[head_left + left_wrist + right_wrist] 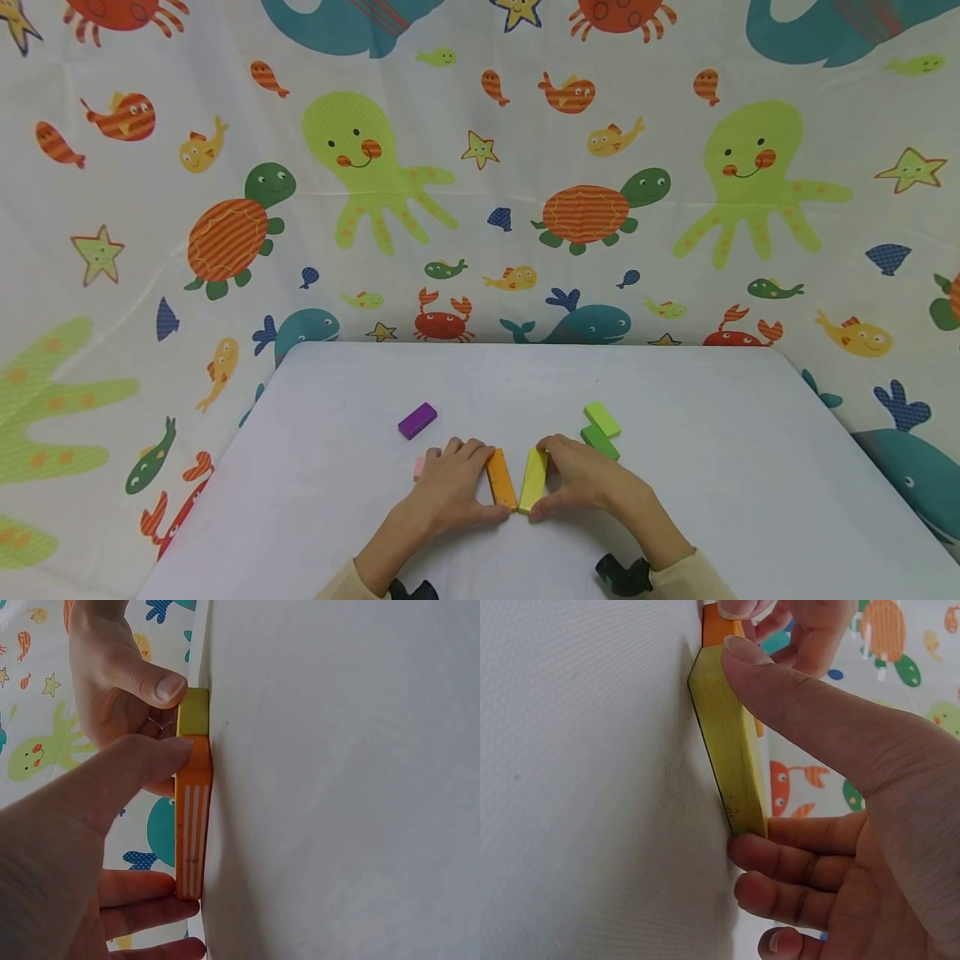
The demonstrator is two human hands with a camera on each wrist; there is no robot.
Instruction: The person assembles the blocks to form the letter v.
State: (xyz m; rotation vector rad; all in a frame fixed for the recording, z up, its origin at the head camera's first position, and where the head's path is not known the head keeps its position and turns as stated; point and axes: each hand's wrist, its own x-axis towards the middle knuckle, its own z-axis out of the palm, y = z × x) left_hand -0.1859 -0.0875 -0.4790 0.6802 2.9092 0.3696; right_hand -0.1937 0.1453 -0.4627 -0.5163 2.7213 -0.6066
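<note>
My left hand (453, 487) grips an orange block (502, 481) by its two ends, thumb at the near end and fingers at the far end. White stripes run along the side of this orange block in the left wrist view. My right hand (581, 475) holds a yellow block (533, 481) the same way, lengthwise between thumb and fingers. Both blocks lie on the white table, their near ends close together and their far ends spread apart in a V. Partly hidden behind the left hand is a pink block (418, 467).
A purple block (417, 421) lies beyond the left hand. Past the right hand, a green block (600, 442) lies against a light green block (602, 419). The white table (337, 400) ends at a patterned sea-animal cloth (480, 200). Dark straps with devices (625, 575) sit at the wrists.
</note>
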